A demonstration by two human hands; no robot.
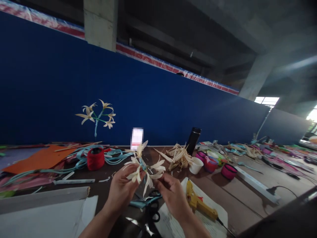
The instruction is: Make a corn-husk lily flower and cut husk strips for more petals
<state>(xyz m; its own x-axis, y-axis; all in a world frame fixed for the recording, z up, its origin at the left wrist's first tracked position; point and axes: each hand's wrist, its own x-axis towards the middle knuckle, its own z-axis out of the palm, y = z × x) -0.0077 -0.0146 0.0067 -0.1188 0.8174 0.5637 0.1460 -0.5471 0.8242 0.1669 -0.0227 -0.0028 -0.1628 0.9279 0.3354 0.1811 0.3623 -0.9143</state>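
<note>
Holding a cream-petalled flower spray (148,181) above the tabletop (237,202), near its front edge and between both hands. With the fingers of the left hand (122,186), pinching it near the bluish stem at its centre, thumb pressed in among the petals, barely any gap left. With the fingers of the right hand (172,190), curled and drawn close together at the lower right petals; cannot tell whether pinching or merely touching. Just below the hands, black-handled scissors (153,211) beside light-blue strips (140,204). To the right, a yellow glue gun (201,203) lying on papers with writing (168,219). Farther back, dried husks (177,155) in a loose heap, with a black cylinder (193,140) and a white cup (196,166) just beside. Beyond the cup, pink and red rolls (228,172) and, running off rightward, a white power strip (256,184) with a black plug (271,190) in it. To the left, a red roll (95,159) near an orange sheet (37,161). Behind, upright before the blue partition (158,99), another pale flower spray (95,124) on a bluish stem, well apart from the hands.
</note>
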